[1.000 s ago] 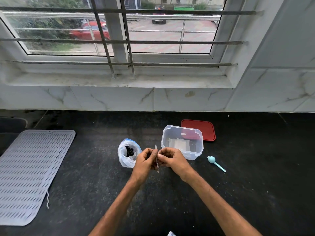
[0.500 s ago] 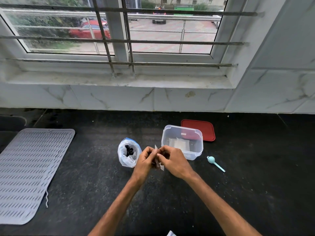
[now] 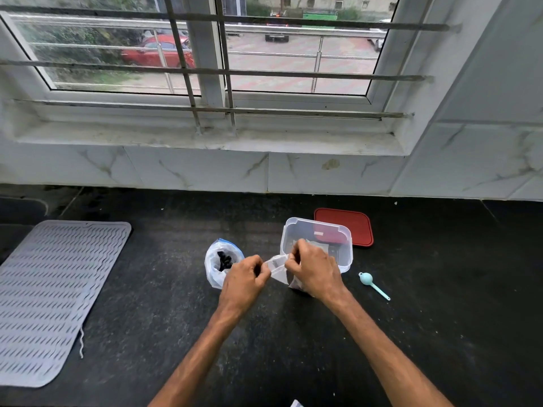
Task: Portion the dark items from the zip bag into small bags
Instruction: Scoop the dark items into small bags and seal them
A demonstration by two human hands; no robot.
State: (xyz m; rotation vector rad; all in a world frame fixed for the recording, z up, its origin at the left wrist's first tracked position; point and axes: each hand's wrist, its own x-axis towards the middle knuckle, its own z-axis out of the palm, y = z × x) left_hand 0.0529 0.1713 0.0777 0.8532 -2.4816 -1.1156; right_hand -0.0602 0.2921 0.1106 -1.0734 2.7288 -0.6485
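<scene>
No legible text, label, brand, number or sign in your view. Checked: zip bag (image 3: 216, 273), small bag (image 3: 277, 270), clear box (image 3: 347, 254), red lid (image 3: 357, 224), scoop (image 3: 367, 279), all unmarked as far as visible. Cars (image 3: 155, 52) outside the window: too blurred to read any plate.

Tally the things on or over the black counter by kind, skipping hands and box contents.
Bags: 2 (clear zip bag of dark items, small clear plastic bag)
Boxes: 1 (clear plastic box)
Lids: 1 (red rectangular lid)
Scoops: 1 (pale blue plastic scoop)
Mats: 1 (grey ribbed mat)
Total: 6
</scene>
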